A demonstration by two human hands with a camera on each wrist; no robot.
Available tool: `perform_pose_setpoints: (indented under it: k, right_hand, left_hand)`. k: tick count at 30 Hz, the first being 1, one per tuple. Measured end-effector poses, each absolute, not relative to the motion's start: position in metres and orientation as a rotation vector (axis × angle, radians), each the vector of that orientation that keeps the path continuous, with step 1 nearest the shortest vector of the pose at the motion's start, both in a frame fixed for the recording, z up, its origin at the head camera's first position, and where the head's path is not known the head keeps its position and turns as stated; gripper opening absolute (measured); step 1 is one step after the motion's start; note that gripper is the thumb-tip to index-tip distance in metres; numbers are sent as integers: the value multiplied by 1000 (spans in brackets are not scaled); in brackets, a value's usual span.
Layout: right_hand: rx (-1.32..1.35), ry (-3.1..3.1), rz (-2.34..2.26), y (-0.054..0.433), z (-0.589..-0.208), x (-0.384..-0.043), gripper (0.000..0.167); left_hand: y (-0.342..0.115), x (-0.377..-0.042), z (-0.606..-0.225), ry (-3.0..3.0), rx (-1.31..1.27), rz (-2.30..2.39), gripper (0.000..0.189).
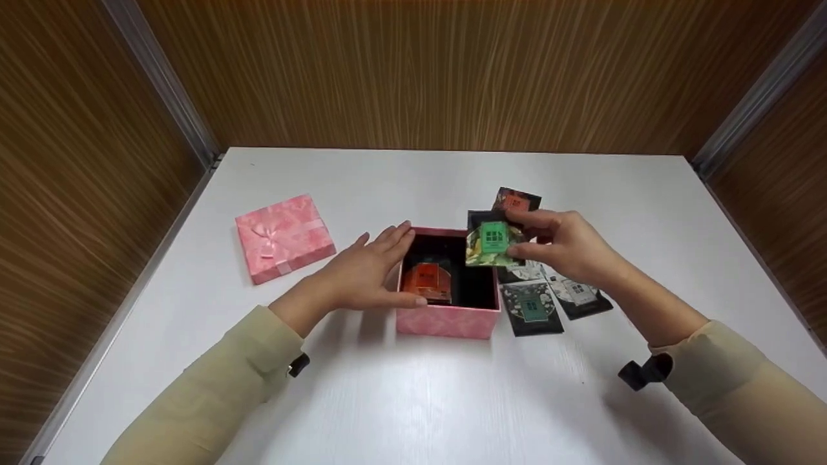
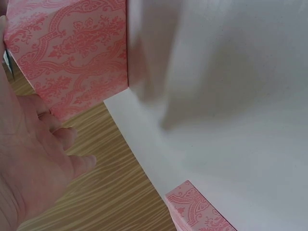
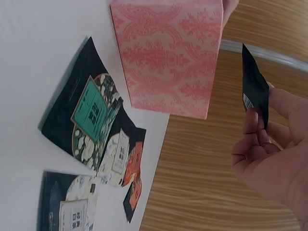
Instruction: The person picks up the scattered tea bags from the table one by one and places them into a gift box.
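My right hand (image 1: 572, 248) pinches a black tea sachet with a green label (image 1: 493, 236) between thumb and fingers. It hangs over the right rim of an uncovered pink box (image 1: 447, 323). Along the box's left side lies my left hand (image 1: 368, 271), its fingers extended to the back corner and its thumb at the front rim. Inside the box, on the left, is a sachet with an orange-red label (image 1: 427, 278). The right wrist view shows the held sachet (image 3: 256, 89) nearly edge-on, its dark back turned to the camera.
A pink lid with a bow (image 1: 284, 236) lies left of the box on the white table (image 1: 413, 400). To the right are a dark-green-labelled sachet (image 1: 533, 309), a white-labelled sachet (image 1: 581, 294) and a red-labelled one (image 1: 517, 199) farther back. Wood-grain panels (image 1: 413, 77) enclose the table.
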State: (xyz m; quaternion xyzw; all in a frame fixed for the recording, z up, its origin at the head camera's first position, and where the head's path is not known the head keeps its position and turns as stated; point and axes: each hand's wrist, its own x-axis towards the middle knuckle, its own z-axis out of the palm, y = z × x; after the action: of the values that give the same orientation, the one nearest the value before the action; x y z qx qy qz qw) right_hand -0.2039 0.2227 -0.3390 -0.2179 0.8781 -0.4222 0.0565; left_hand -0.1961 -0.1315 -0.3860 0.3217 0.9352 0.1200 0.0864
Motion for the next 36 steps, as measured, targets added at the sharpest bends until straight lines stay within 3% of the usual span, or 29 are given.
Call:
perform_pose_setpoints:
  k: [36]
  right_hand:
    - [-918, 2811, -868, 139, -367, -204, 62]
  left_hand:
    - [-131, -194, -384, 2779, 969, 368, 123]
